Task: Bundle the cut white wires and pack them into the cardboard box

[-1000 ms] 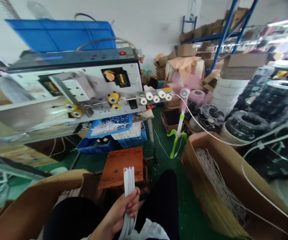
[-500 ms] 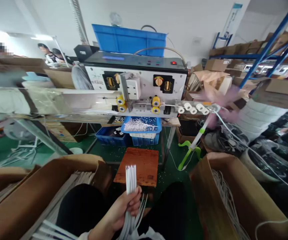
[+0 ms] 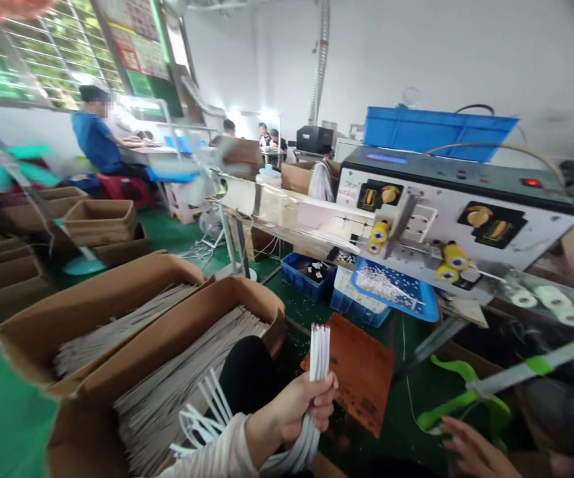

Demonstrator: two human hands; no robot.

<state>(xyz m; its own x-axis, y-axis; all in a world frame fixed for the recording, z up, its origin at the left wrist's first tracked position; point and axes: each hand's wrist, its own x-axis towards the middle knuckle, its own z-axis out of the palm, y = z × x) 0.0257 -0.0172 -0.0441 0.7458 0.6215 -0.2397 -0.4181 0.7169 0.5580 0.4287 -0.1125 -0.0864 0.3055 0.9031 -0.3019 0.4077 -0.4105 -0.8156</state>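
Observation:
My left hand (image 3: 299, 408) grips a bundle of white cables (image 3: 319, 355) at the bottom of the view, with the cut ends standing up above my fingers. Loops of the same cable (image 3: 200, 425) hang down behind my wrist, over a cardboard box. That box (image 3: 177, 318) and a second one (image 3: 102, 312) hold long grey-white cable lengths. My right hand (image 3: 476, 451) shows blurred at the lower right, fingers apart and holding nothing, next to the green base of a fan (image 3: 466, 401).
A cable stripping machine (image 3: 459, 212) with yellow rollers stands at the right. Below it are blue crates (image 3: 391, 289) and a wooden board (image 3: 351, 372). Stacked cardboard trays sit at the left on the green floor. Several people work at benches far back.
The view has swung left, moving the machine to the right side. My right hand has come into view at the lower right. My left hand still holds the cable bundle.

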